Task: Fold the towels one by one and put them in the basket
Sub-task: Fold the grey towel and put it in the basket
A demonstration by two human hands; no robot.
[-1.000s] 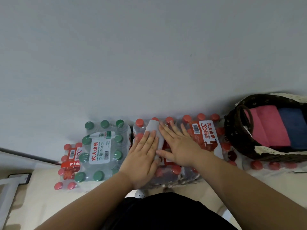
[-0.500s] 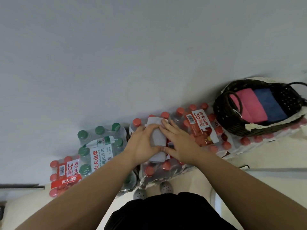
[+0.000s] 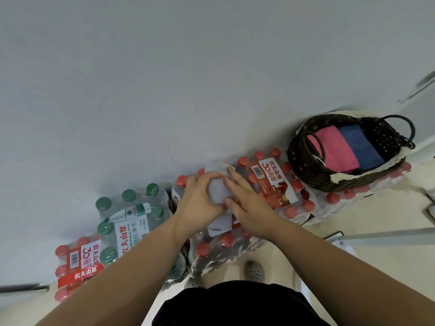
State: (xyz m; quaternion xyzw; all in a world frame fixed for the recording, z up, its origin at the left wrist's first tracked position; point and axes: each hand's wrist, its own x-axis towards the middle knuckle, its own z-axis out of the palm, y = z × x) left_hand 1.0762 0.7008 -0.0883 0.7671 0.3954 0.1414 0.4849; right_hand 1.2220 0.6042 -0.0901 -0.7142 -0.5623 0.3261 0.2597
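A small folded grey towel (image 3: 217, 189) lies on a shrink-wrapped pack of red-capped bottles (image 3: 226, 245) in the middle of the view. My left hand (image 3: 200, 203) curls over its left side, fingers gripping the cloth. My right hand (image 3: 249, 203) holds its right side, fingers laid along the edge and the thumb tucked against the towel. At the upper right stands the dark woven basket (image 3: 303, 161) with a folded pink towel (image 3: 334, 149) and a folded blue towel (image 3: 360, 144) side by side inside it.
A green-capped bottle pack (image 3: 131, 215) and another red-capped pack (image 3: 75, 262) sit to the left; more red-capped packs (image 3: 273, 182) carry the basket. A grey wall rises behind. A metal bar (image 3: 381, 234) lies at the right, and grey shoes (image 3: 254, 271) show below.
My left hand went from lying flat on the grey towel to curling round it. The view has swung right, so the basket shows more fully.
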